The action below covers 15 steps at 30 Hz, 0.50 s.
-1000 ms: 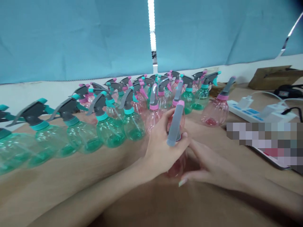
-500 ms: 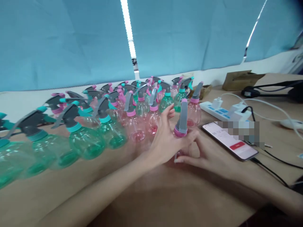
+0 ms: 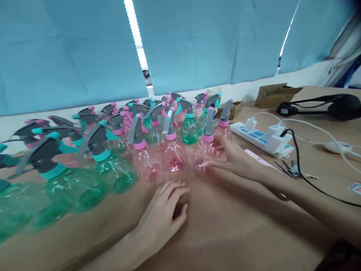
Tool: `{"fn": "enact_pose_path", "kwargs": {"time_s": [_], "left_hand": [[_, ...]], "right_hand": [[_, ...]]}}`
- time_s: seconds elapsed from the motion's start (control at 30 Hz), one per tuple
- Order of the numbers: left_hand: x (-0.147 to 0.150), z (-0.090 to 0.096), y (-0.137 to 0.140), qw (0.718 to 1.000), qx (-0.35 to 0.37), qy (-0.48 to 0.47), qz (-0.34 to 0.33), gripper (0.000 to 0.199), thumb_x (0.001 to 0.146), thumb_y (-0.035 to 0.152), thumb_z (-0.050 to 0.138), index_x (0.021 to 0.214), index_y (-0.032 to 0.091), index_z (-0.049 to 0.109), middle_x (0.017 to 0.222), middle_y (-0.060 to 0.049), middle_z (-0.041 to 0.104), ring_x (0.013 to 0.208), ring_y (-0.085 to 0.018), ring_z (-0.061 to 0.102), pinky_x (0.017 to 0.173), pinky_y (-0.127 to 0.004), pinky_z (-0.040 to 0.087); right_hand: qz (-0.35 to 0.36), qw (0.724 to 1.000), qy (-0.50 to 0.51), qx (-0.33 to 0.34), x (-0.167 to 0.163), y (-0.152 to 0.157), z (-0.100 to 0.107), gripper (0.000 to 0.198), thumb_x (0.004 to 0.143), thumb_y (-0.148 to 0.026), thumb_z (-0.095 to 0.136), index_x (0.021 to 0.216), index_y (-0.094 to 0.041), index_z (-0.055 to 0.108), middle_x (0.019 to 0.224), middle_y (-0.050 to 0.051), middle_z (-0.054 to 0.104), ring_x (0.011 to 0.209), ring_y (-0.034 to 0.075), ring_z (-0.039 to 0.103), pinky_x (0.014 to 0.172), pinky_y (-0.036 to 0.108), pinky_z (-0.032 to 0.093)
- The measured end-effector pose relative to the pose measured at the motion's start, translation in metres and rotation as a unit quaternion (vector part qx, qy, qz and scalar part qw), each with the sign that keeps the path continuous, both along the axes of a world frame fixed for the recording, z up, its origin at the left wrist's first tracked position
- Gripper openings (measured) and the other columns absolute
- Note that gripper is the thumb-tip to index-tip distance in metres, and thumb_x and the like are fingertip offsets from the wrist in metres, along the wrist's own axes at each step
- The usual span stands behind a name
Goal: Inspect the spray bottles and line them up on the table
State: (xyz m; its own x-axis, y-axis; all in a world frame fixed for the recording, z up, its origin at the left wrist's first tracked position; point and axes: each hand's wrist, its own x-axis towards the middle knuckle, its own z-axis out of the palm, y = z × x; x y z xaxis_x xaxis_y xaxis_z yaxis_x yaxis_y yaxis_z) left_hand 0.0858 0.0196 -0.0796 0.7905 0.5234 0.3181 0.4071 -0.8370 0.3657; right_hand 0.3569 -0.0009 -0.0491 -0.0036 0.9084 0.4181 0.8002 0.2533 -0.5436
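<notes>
My right hand [image 3: 235, 159] grips a clear pink spray bottle [image 3: 200, 152] with a grey trigger head and pink collar, which stands upright at the front right of the group. The thumb presses the near side of its body; the fingers go behind it. Closer to me, my left hand [image 3: 162, 212] is over the brown table [image 3: 225, 233] with fingers loosely bent and apart, holding nothing. Beyond it are another pink spray bottle [image 3: 175, 154] and a third pink spray bottle [image 3: 146, 163]. On the left stand green spray bottles [image 3: 76, 188] with turquoise collars.
More pink and green sprayers crowd toward the blue curtain [image 3: 191, 49]. A phone [image 3: 259, 157] lies partly under my right forearm, beside keys [image 3: 293, 168]. Behind are a white power strip [image 3: 254, 134] with plugs and cables, a black headset [image 3: 341, 107] and a cardboard box [image 3: 275, 97].
My left hand has let go of the pink spray bottle and drawn back toward me. My right hand has moved the bottle forward and left, beside the other pink ones. The view has shifted.
</notes>
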Motion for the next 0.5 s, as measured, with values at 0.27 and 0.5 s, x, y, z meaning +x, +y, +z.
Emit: {"fn": "enact_pose_path", "kwargs": {"time_s": [0.27, 0.5], "left_hand": [[0.0, -0.006, -0.001, 0.999, 0.021, 0.028, -0.006, 0.035, 0.087, 0.013, 0.048, 0.12, 0.022, 0.05, 0.125, -0.01, 0.059, 0.117, -0.027, 0.057, 0.096, -0.049, 0.051], [0.003, -0.004, -0.002, 0.999, 0.035, 0.036, -0.017, 0.034, 0.088, 0.012, 0.045, 0.12, 0.022, 0.048, 0.122, -0.01, 0.06, 0.115, -0.027, 0.058, 0.093, -0.048, 0.054]], "right_hand": [[-0.047, 0.998, 0.0, 0.037, -0.007, 0.022, -0.007, 0.065, 0.076, -0.053, 0.069, 0.125, -0.016, 0.046, 0.12, 0.018, 0.061, 0.107, 0.034, 0.061, 0.088, 0.051, 0.051], [-0.049, 0.998, 0.004, 0.045, -0.01, 0.028, -0.006, 0.065, 0.077, -0.05, 0.07, 0.128, -0.017, 0.044, 0.122, 0.017, 0.061, 0.114, 0.035, 0.058, 0.091, 0.051, 0.049]]}}
